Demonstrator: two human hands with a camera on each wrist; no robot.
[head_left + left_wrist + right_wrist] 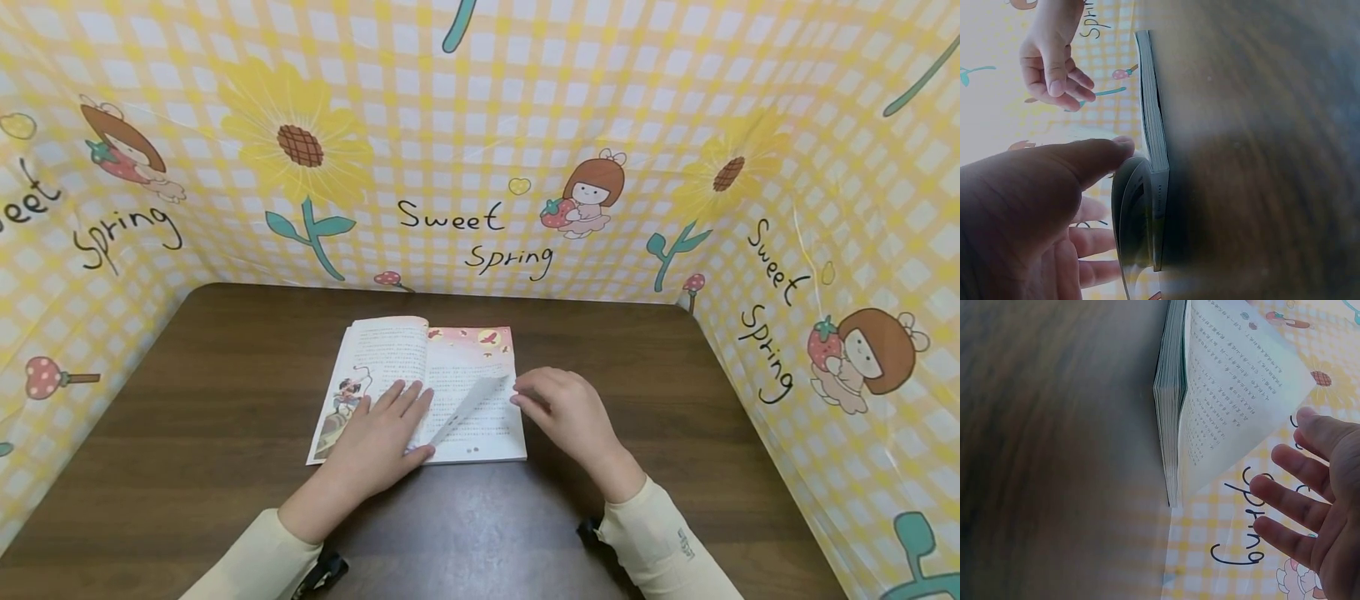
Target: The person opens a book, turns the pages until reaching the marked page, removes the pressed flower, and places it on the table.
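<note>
An open book (468, 417) with printed text and coloured pictures lies on the dark wooden table. One page (468, 404) stands lifted at a slant over the right half, its free corner pointing to the right. My left hand (382, 429) rests on the left page with fingers spread and its thumb near the book's lower middle. Just right of the raised page is my right hand (570, 412), its fingers loosely bent. In the right wrist view, the lifted page (1235, 394) ends close to the right thumb, and the fingers (1297, 506) are spread with nothing between them.
Yellow checked cloth (465, 125) printed with flowers and cartoon figures walls the table (202, 400) at the back and both sides. Bare wood surrounds the book. A dark band (322, 575) shows at the left wrist.
</note>
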